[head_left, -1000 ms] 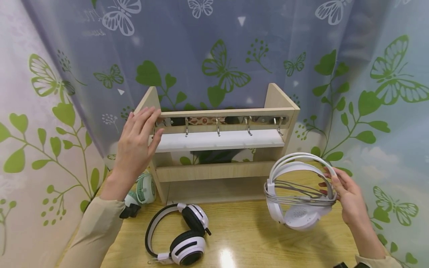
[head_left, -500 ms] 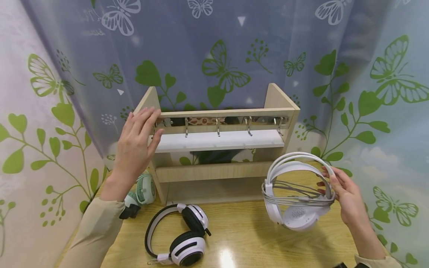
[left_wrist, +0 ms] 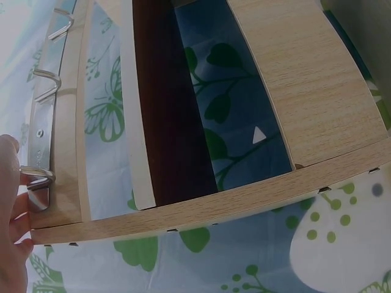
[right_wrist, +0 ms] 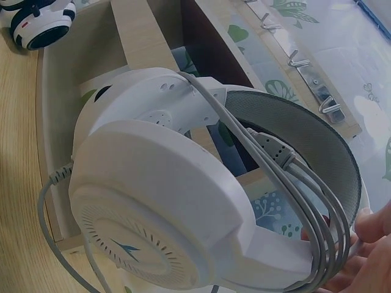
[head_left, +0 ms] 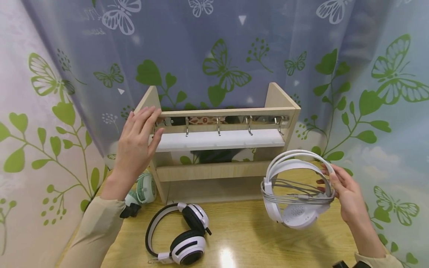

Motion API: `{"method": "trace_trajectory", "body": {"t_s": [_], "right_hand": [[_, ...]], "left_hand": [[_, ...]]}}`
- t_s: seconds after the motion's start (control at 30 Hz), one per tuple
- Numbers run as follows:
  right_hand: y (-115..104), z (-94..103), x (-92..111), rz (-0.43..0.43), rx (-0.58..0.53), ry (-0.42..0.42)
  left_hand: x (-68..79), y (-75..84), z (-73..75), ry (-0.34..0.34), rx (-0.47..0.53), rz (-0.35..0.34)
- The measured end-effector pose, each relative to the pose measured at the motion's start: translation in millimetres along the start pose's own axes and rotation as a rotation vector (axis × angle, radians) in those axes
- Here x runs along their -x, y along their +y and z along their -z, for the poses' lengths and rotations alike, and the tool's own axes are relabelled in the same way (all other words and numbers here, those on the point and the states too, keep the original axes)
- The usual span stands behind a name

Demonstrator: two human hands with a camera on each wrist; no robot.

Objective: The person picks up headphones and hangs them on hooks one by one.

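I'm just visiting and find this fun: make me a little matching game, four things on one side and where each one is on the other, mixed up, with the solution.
Things:
1. white headphones
2. black-and-white headphones
3. green headphones
4. metal hooks

Places:
A. beside the left end of the wooden shelf
B. in a row along the shelf's upper front
C. held in the person's right hand
D. lying on the table in front of the shelf

Right pairs: 1-C, 2-D, 3-A, 4-B.
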State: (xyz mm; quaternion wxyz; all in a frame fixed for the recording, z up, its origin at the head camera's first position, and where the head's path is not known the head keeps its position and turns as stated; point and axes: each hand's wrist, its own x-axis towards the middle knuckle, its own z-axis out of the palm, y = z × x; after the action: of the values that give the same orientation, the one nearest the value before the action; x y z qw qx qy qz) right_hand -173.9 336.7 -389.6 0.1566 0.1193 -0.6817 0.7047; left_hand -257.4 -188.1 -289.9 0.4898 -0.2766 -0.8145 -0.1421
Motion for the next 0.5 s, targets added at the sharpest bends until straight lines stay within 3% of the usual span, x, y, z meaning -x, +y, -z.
{"method": "trace_trajectory", "body": {"t_s": [0.5], "right_hand": [[-3.6, -7.8, -1.6, 0.047, -0.021, -0.017]], "left_hand": [[0.7, 1.5, 1.2, 0.011, 0.012, 0.008]]}}
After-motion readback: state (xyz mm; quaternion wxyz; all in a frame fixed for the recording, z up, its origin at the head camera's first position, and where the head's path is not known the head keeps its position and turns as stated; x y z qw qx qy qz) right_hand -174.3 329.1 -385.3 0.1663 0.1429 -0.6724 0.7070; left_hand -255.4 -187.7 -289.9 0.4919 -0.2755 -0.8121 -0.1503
